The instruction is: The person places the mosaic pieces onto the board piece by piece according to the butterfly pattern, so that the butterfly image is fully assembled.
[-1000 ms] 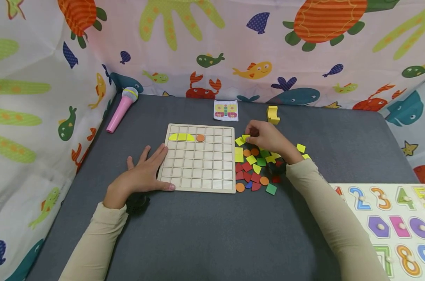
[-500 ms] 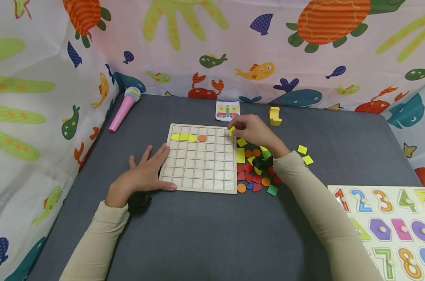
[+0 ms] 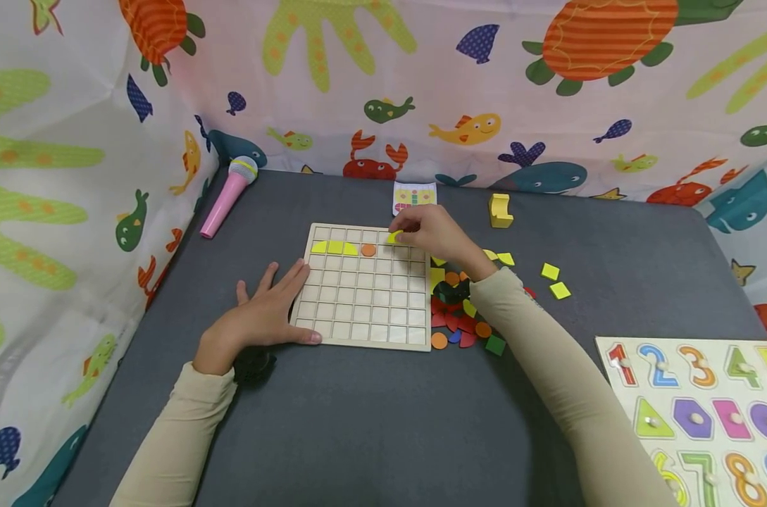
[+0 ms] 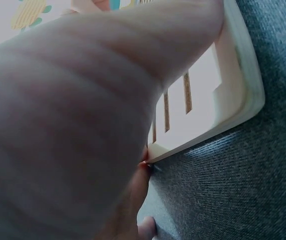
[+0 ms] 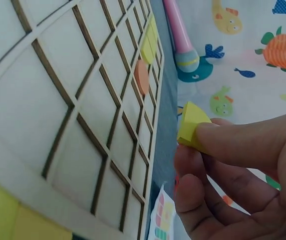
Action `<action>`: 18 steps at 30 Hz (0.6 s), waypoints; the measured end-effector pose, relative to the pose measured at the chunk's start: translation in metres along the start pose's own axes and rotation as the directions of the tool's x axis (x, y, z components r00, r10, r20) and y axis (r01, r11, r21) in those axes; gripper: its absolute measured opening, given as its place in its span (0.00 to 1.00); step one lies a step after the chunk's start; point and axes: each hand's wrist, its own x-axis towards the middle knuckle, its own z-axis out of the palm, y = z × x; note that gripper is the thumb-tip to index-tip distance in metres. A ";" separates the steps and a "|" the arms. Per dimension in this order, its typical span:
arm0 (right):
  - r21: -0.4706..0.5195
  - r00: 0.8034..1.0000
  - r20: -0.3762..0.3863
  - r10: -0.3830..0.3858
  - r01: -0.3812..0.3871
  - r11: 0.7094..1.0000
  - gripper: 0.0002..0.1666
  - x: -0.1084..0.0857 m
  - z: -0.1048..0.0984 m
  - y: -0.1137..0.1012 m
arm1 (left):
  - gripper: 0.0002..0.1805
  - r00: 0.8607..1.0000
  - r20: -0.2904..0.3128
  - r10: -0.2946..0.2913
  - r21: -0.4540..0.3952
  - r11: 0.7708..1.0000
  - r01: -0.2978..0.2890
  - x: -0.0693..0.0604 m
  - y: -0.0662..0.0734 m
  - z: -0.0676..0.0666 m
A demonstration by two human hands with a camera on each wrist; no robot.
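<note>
Board (image 3: 372, 313) with yellow tiles (image 3: 335, 247), orange disc (image 3: 368, 250); left hand (image 3: 263, 313) spread, right hand (image 3: 435, 234) pinching wedge (image 5: 192, 124)

Head: from above the dark grey desk (image 3: 383, 422), it faces forward and down, widely.
Left wrist: very near, past the left hand (image 3: 256, 315) to one corner of the square pale wooden grid board (image 3: 363, 296).
Right wrist: near, turned sideways, across the board to the white sea-animal cloth (image 3: 332, 113).
Head and right wrist share: board, pink microphone (image 3: 227, 198), round orange piece (image 3: 368, 250).
</note>
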 end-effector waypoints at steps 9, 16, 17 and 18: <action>-0.035 0.998 0.062 -0.007 0.010 0.999 0.09 0.010 0.013 0.001 | 0.73 1.000 0.008 -0.013 0.002 1.000 0.013 0.000 0.001 0.000; -0.067 0.995 0.095 -0.016 0.022 0.997 0.09 0.010 0.017 0.001 | 0.72 1.000 0.005 -0.010 0.011 1.000 0.010 0.001 0.000 0.000; -0.071 0.995 0.099 -0.017 0.024 0.997 0.09 0.011 0.018 0.001 | 0.72 1.000 0.005 -0.011 0.012 1.000 0.011 0.001 0.000 0.000; -0.075 0.995 0.102 -0.017 0.024 0.997 0.09 0.011 0.019 0.001 | 0.72 1.000 0.005 -0.012 0.012 1.000 0.012 0.001 0.000 0.000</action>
